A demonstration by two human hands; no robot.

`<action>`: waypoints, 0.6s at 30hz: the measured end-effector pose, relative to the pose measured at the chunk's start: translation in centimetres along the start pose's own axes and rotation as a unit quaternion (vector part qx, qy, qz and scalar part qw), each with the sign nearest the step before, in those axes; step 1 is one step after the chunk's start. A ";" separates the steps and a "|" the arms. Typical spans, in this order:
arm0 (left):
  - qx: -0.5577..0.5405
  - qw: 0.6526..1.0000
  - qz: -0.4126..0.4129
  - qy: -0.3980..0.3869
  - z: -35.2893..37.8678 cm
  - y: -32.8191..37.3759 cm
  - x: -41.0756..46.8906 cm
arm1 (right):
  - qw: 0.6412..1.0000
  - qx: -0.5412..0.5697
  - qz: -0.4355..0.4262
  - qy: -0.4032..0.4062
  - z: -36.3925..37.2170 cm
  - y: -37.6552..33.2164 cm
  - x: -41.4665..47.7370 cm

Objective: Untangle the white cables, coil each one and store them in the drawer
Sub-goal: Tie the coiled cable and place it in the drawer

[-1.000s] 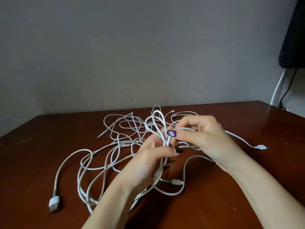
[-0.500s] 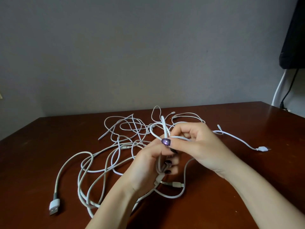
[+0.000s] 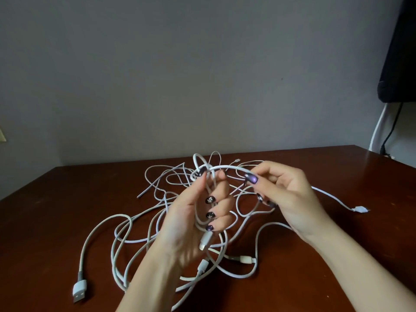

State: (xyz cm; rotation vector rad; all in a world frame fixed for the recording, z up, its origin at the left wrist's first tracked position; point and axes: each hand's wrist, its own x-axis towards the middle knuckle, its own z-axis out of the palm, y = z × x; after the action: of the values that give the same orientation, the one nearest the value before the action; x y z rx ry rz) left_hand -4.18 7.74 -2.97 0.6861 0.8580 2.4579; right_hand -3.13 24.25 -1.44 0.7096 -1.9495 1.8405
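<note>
The white cables (image 3: 246,259) lay in a loose tangle at the middle of the dark tabletop (image 3: 67,210). The left hand (image 3: 195,217) had its fingers curled round a few lifted strands. Just beside it, the right hand (image 3: 286,194) pinched one arched strand (image 3: 225,168) between thumb and forefinger.

Dark red-brown wooden table (image 3: 67,199) against a plain grey wall (image 3: 180,75)
</note>
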 end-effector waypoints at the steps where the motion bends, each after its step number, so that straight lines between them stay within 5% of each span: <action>1: 0.016 1.000 -0.007 -0.010 -0.2 -0.2 0.2 | 1.000 0.014 -0.009 0.013 0.0 0.0 0.0; 10: 0.092 0.974 -0.077 -0.193 -1.3 -1.7 2.2 | 0.996 -0.026 -0.010 0.083 0.2 0.5 0.2; 18: 0.125 0.990 -0.038 -0.061 -0.7 -2.0 1.6 | 0.978 -0.191 -0.032 0.073 1.0 1.1 -0.6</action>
State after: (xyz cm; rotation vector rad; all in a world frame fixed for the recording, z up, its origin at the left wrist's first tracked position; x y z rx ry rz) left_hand -5.38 9.71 -4.30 0.8639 1.1337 2.2360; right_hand -3.22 23.38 -2.72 0.4928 -2.0713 1.3779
